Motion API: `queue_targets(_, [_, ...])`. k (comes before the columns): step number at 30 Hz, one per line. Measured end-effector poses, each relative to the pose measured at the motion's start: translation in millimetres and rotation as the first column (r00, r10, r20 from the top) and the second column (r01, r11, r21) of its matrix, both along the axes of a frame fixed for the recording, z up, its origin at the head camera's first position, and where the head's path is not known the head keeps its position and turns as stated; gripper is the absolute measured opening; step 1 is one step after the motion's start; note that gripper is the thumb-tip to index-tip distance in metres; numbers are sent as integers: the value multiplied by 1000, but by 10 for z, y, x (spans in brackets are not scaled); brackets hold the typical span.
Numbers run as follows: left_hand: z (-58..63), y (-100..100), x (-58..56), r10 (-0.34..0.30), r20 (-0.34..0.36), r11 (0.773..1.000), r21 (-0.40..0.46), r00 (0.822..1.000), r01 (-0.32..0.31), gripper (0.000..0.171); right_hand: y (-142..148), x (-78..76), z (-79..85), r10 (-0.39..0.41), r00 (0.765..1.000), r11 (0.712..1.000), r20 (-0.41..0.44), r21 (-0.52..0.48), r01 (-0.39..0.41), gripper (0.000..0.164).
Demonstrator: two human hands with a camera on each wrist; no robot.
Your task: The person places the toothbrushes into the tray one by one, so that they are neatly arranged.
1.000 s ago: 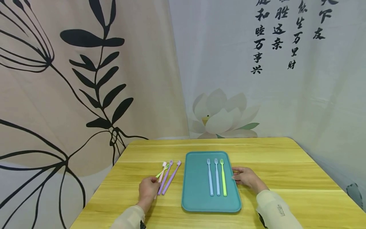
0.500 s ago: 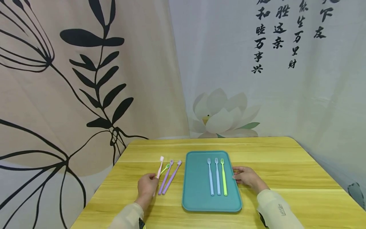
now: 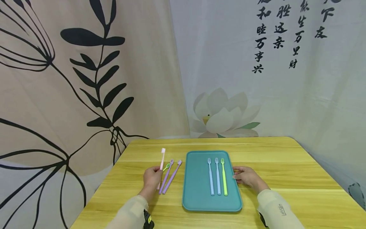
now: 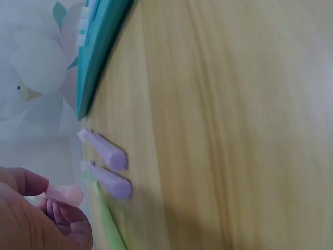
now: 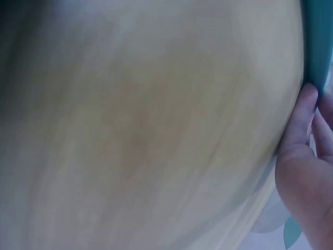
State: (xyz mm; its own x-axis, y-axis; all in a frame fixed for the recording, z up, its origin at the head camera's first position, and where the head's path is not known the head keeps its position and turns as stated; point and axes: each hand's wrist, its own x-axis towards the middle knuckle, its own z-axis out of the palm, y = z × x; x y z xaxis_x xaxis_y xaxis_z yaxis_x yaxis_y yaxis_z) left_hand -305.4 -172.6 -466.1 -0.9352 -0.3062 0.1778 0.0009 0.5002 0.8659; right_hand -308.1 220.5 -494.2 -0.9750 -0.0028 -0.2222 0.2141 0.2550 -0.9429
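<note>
A cloth backdrop [image 3: 151, 79] printed with dark leaves, a pale lotus and columns of characters hangs behind your wood-grain counter [image 3: 271, 152]. On it, in front of you, lies the teal tray [image 3: 196, 181]. As far as the work shows, three toothbrushes are placed, side by side towards the tray's right half, heads away from you: a blue toothbrush [image 3: 211, 178], a second blue toothbrush [image 3: 218, 178] and a green toothbrush [image 3: 224, 178]. Four are off the tray. Two purple toothbrushes [image 3: 172, 178] and another green toothbrush [image 4: 107, 219] lie on the counter to its left; whether the green touches the nearer purple, you cannot tell.

The fourth, the pink toothbrush [image 3: 162, 160], is in your left hand [image 3: 152, 178], thumb and fingers clamped on its handle; it looks clear of the counter, head pointing up and away. Your right hand [image 3: 248, 176] touches the tray's right edge, thumb and fingers close together; whether they pinch the rim or merely press against it, you cannot tell.
</note>
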Motion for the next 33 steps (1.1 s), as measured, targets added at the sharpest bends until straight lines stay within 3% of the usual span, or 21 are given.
queue_targets(10, [55, 340, -38, -42, 48, 988, 149, 998, 35, 26, -7, 13, 16, -7, 1000, 1000, 9, -11, 7, 52])
queue_targets(16, [109, 533, -68, -76, 26, 960, 273, 997, 66, 27, -8, 9, 14, -13, 1000, 1000, 9, -9, 13, 52])
queue_targets(24, [173, 760, -62, -102, 4, 947, 306, 995, 96, 27, -11, 19, 22, 8, 1000, 1000, -12, 3, -8, 53])
queue_targets(33, [175, 979, -50, -104, -9, 911, 400, 995, 99, 26, -5, 17, 13, 11, 1000, 1000, -13, 13, -11, 53])
